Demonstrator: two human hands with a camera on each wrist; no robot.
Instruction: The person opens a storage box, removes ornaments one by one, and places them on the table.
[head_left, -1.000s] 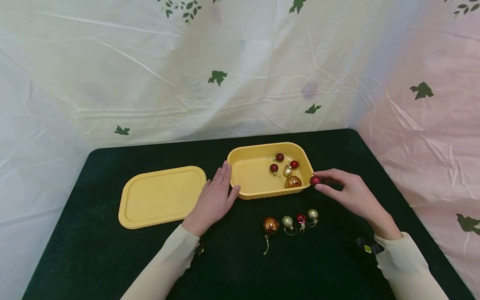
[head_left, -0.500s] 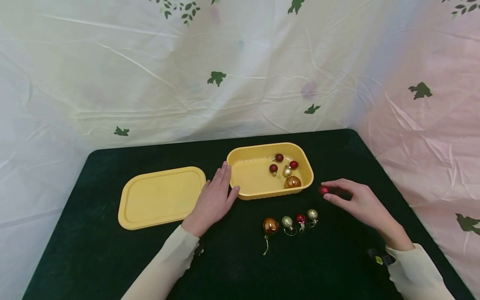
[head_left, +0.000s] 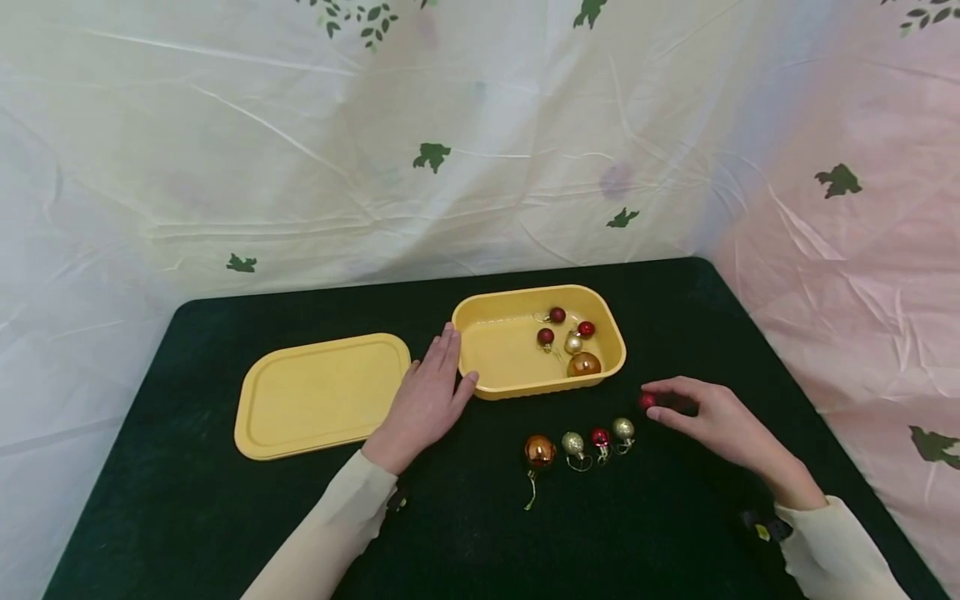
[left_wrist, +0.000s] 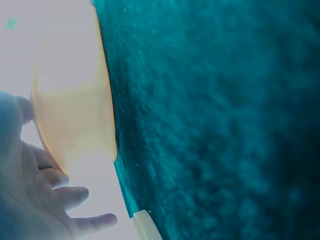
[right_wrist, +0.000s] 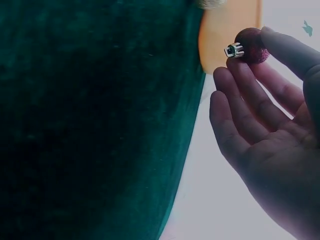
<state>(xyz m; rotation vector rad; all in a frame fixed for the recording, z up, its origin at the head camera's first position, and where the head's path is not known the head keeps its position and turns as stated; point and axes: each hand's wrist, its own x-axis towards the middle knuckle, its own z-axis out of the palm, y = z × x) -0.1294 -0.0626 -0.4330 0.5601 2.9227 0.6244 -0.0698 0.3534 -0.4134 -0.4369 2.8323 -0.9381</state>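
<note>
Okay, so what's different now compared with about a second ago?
The right hand has drawn back from the yellow box, toward the person and slightly right, bringing the pinched red ball with it. Nothing was newly grasped or let go. The left hand stays at the box's left end; the lid, five ornaments inside and row of four in front look unmoved.

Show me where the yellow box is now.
In the head view, the yellow box sits on the table, right of the yellow lid, with the left hand touching its left end.
</note>
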